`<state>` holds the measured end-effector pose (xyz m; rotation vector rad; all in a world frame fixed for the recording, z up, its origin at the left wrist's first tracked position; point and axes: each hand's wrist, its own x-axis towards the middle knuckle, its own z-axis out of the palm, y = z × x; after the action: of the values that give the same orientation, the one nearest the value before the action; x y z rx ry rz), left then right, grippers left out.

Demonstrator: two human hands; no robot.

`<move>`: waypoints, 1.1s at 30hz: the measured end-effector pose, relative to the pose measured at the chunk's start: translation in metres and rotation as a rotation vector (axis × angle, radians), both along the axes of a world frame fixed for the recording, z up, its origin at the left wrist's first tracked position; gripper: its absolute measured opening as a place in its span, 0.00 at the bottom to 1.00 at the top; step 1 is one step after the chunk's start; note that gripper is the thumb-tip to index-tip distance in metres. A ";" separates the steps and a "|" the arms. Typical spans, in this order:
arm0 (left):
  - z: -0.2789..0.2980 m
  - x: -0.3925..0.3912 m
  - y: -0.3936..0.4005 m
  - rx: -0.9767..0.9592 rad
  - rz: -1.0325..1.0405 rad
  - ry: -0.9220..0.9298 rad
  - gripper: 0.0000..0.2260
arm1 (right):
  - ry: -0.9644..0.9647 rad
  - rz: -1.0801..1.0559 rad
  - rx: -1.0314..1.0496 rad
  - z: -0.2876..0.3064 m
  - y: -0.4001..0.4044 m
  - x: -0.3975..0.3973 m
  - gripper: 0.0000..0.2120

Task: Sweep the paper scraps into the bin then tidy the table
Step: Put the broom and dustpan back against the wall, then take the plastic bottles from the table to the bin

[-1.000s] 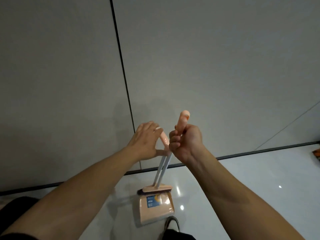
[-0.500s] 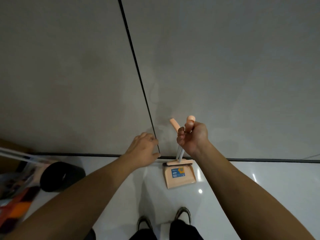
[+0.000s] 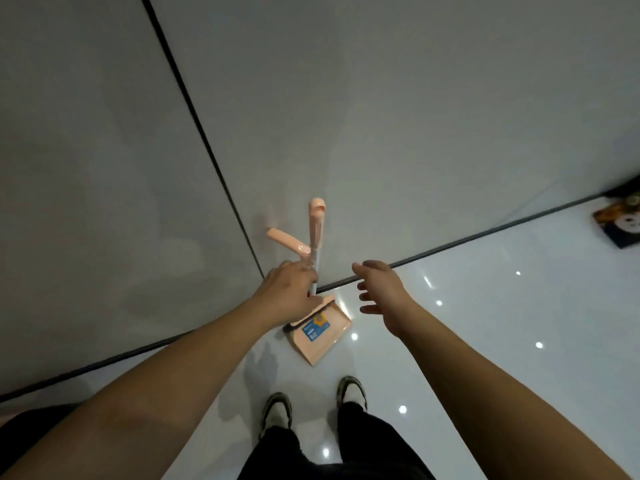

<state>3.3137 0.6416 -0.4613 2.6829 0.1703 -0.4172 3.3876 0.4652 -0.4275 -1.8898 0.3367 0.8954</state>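
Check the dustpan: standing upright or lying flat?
Upright: the dustpan stands on the floor by the wall, handle pointing up, left hand at the poles.

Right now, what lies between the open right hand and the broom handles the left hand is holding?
Nothing. In the head view, only bare grey wall and its dark baseboard strip show between the right hand and the handles held by the left hand.

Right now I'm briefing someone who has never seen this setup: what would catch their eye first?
Probably the peach broom and dustpan set standing on the glossy floor against the grey wall, just ahead of the person's shoes. The left hand grips the pale shafts below the two peach handles, while the right hand hovers open beside them, touching nothing. At the far right edge, a dark printed object lies on the floor.
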 end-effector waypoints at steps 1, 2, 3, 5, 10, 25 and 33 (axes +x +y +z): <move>-0.002 0.005 -0.005 -0.014 -0.048 -0.003 0.17 | -0.066 0.030 -0.080 -0.006 -0.011 -0.009 0.25; -0.004 0.009 -0.013 -0.033 -0.083 -0.010 0.17 | -0.122 0.061 -0.163 -0.011 -0.023 -0.017 0.26; -0.005 0.014 -0.021 -0.057 -0.109 -0.016 0.17 | -0.157 0.090 -0.242 -0.014 -0.035 -0.024 0.27; -0.003 0.023 -0.046 -0.081 -0.175 -0.025 0.18 | -0.178 0.117 -0.355 -0.016 -0.062 -0.038 0.29; 0.017 0.049 -0.139 -0.064 -0.426 -0.094 0.23 | -0.258 0.029 -0.537 -0.010 -0.149 -0.065 0.32; 0.072 0.044 -0.605 -0.064 -1.057 -0.270 0.26 | -0.245 -0.589 -0.674 0.015 -0.548 -0.178 0.34; 0.080 0.008 -0.833 -0.109 -1.342 -0.211 0.26 | -0.170 -0.914 -0.697 0.021 -0.733 -0.248 0.35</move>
<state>3.3220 -0.1916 -0.3817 2.3067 -1.6875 -0.4525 3.1398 -0.2676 -0.4065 -2.0504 1.4004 -0.0305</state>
